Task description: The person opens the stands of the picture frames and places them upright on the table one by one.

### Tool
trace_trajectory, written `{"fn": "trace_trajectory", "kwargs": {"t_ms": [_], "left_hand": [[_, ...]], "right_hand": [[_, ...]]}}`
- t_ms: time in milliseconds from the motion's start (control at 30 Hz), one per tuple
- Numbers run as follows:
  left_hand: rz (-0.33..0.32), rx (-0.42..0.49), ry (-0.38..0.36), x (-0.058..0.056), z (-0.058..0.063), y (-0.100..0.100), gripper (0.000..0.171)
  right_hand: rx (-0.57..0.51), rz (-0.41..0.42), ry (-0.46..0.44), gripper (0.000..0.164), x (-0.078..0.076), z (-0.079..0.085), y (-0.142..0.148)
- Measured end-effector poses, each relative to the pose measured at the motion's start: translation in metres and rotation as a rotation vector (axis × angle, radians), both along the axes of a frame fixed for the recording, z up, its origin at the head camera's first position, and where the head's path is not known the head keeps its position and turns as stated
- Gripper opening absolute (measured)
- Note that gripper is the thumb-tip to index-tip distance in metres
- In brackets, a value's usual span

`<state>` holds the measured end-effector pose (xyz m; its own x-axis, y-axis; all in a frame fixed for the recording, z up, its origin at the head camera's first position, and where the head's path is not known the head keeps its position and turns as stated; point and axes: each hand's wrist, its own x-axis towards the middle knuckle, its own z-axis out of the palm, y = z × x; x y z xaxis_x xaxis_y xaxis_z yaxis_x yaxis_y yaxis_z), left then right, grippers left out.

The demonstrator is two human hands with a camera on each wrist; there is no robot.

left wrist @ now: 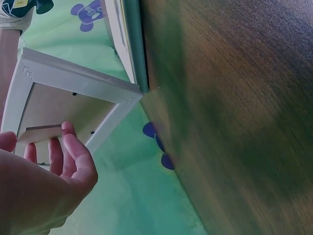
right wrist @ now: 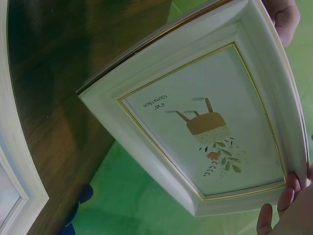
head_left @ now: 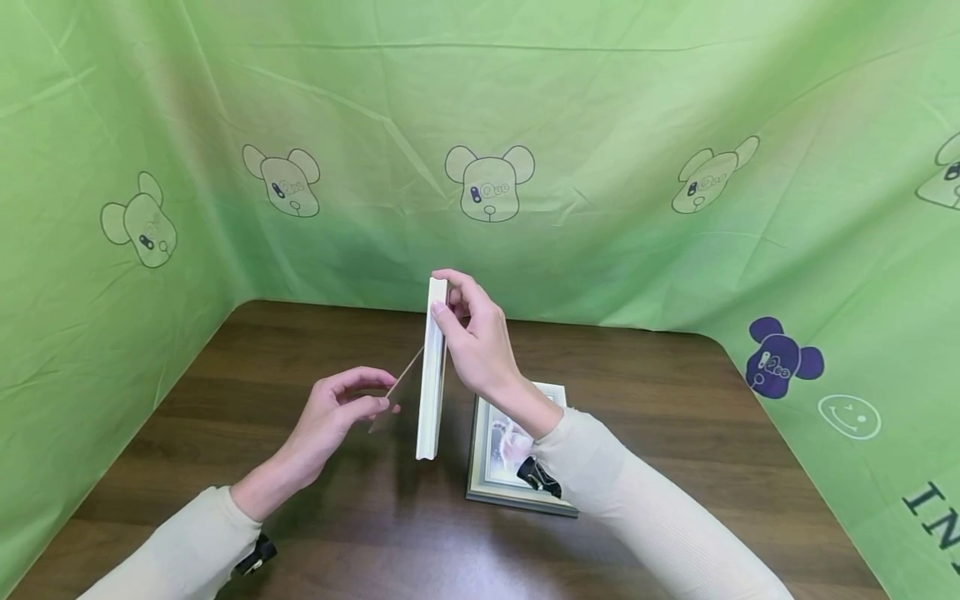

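Note:
My right hand [head_left: 483, 342] grips the upper end of a white picture frame [head_left: 431, 383], which is held up on edge above the table. In the right wrist view its front shows gold inner trim and a printed insert [right wrist: 210, 132] with a plant drawing. On the frame's back, seen in the left wrist view, small dark clips dot the inner edge. My left hand [head_left: 330, 412] pinches a thin brown board [head_left: 405, 372], like a back stand, that slants out from the back of the frame.
A second picture frame [head_left: 480, 450] with a picture in it lies face up on the brown wooden table [head_left: 637, 433], partly under my right forearm. Green cloth [head_left: 375, 167] with bear-head prints surrounds the table on the back and sides.

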<state>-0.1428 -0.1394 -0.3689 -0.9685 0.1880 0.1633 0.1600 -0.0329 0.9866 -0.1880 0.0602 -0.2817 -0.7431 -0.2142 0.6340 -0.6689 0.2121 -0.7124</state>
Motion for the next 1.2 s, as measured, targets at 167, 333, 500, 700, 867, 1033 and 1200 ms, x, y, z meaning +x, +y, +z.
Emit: {"fn": "trace_trajectory", "kwargs": {"t_ms": [167, 333, 500, 700, 867, 1033, 1200], "left_hand": [[0.027, -0.007, -0.02, -0.001, 0.0, 0.0, 0.026], [0.055, -0.031, -0.035, -0.001, 0.002, -0.002, 0.024], [0.06, -0.036, -0.039, -0.002, 0.004, -0.002, 0.023], [0.074, -0.034, -0.055, -0.003, 0.005, -0.002, 0.023], [0.077, -0.029, -0.059, -0.002, 0.005, -0.001, 0.023], [0.085, -0.025, -0.059, -0.001, 0.004, 0.0, 0.022], [0.097, -0.022, -0.058, 0.0, 0.002, 0.002, 0.022]], "right_hand": [[-0.002, -0.008, 0.006, 0.035, -0.017, -0.017, 0.002], [-0.007, -0.005, 0.015, 0.035, -0.02, -0.02, 0.003], [-0.006, -0.003, 0.001, 0.034, 0.0, 0.001, 0.002], [-0.004, -0.005, 0.002, 0.033, 0.005, 0.006, 0.001], [-0.01, 0.003, 0.004, 0.033, 0.004, 0.005, 0.0], [-0.01, 0.004, 0.003, 0.033, 0.004, 0.005, -0.001], [-0.008, -0.001, 0.005, 0.033, 0.005, 0.005, -0.001]]}}
